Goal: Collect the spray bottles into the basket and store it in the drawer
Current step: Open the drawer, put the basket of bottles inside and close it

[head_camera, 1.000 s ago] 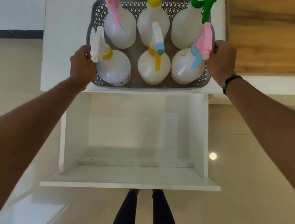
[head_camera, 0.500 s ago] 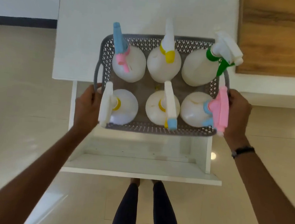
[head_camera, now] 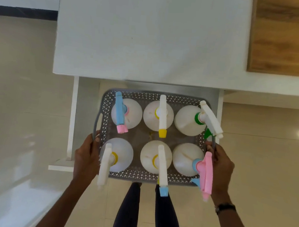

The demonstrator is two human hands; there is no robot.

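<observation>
**Basket held over the open drawer**

We gripped the grey perforated plastic basket by its side handles, left hand and right hand curled around them. Six white round spray bottles stood upright inside in two rows of three. Beneath it we saw the white open drawer, under the white countertop.

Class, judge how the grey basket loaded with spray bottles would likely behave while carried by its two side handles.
The basket probably feels heavy: six bottles fill it, and both the left hand and right hand carry it. Its perforated plastic walls may flex slightly. The tall bottles, like the pink-triggered one, could tip if it tilts.
</observation>
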